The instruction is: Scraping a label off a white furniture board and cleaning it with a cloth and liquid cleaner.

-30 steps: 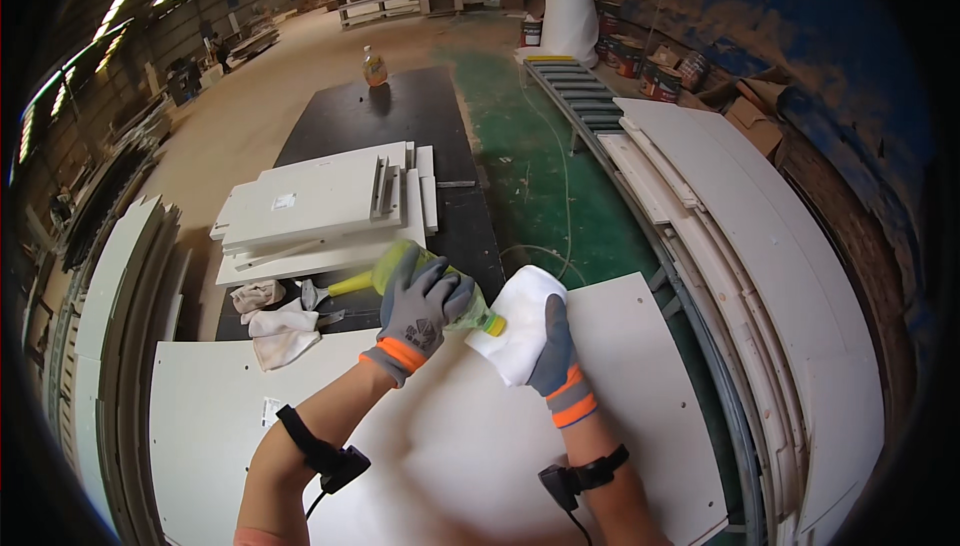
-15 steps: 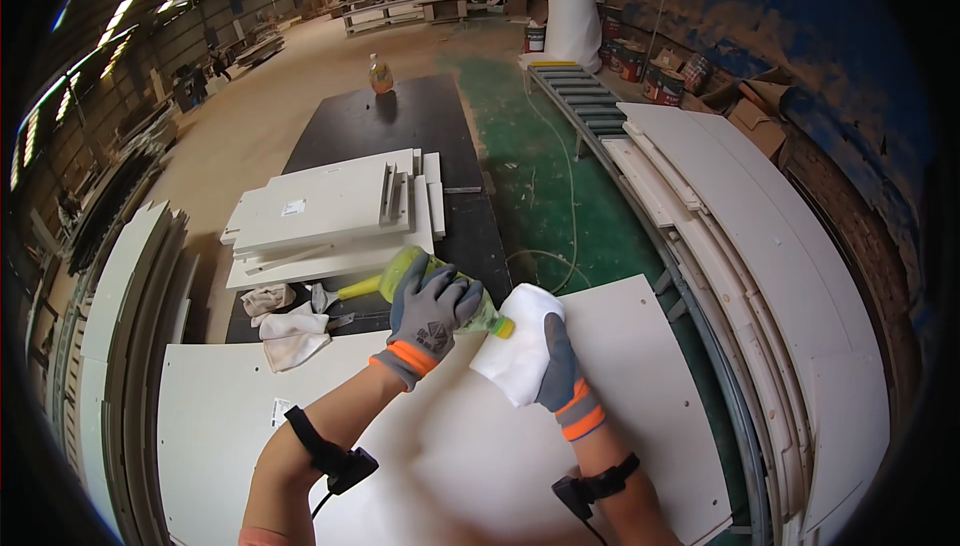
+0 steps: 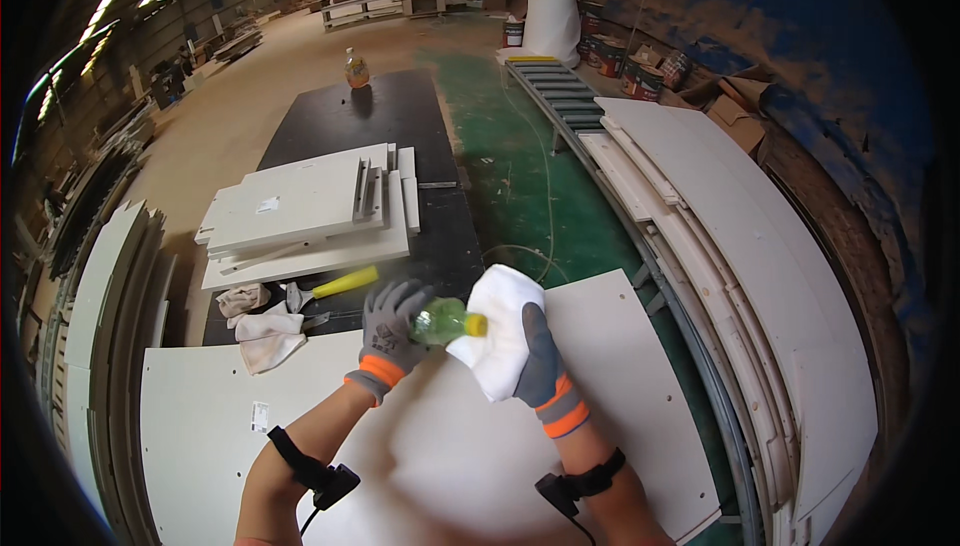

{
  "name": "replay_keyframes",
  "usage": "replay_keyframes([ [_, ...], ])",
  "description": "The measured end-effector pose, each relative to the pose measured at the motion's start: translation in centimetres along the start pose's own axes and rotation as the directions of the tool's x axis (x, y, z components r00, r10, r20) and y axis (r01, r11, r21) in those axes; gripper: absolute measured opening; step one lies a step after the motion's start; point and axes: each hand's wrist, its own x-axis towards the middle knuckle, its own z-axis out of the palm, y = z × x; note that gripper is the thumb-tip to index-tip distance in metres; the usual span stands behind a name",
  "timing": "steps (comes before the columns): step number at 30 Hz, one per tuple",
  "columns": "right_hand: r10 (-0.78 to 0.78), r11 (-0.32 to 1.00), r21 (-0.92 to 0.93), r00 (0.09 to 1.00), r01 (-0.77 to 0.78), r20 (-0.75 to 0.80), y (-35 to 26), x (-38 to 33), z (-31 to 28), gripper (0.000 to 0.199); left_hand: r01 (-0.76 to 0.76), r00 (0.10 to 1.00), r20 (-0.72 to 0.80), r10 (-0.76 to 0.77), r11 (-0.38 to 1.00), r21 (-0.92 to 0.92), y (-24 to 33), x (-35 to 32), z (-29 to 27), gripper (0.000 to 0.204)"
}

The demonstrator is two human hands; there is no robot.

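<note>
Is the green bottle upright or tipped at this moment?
Tipped: the green bottle lies sideways in the left hand, its yellow cap pointing toward the white cloth.

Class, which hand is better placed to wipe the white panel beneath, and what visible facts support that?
Probably the right hand: it holds the white cloth above the white panel. The left hand is occupied with the green bottle, its yellow cap toward the cloth.

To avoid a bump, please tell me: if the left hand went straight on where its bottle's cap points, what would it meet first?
The left hand would likely meet the white cloth in the right hand; the yellow cap of its bottle overlaps it in view, contact unclear.
</note>
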Motion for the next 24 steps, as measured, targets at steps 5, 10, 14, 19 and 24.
replay_keyframes([
  [5,0.024,0.997,0.071,0.987,-0.013,-0.156,-3.7,2.2,-0.9,0.067,0.345,0.927,-0.042,-0.372,0.893,-0.288,-4.6,1.5,1.5,0.072],
  [10,0.012,0.615,-0.685,0.873,-0.391,-0.488,-3.3,5.8,-3.0,0.066,0.460,0.712,0.141,-0.688,0.305,-0.834,-10.7,0.0,3.9,0.065],
  [14,-0.069,-0.366,-0.927,0.991,0.080,0.113,5.3,6.5,1.5,0.081,0.465,0.757,0.110,-0.644,0.412,-0.784,-12.3,-0.2,5.9,0.060],
  [19,0.121,-0.647,-0.734,0.978,0.206,0.168,4.5,5.2,-2.8,0.084,0.540,0.770,0.031,-0.637,0.626,-0.562,-9.4,-1.2,4.5,0.088],
  [24,-0.565,-0.495,-0.779,0.824,-0.384,-0.047,-9.4,5.0,-19.0,0.054,0.003,0.944,0.328,-0.026,0.997,0.071,-3.6,-7.9,-1.5,0.075],
])
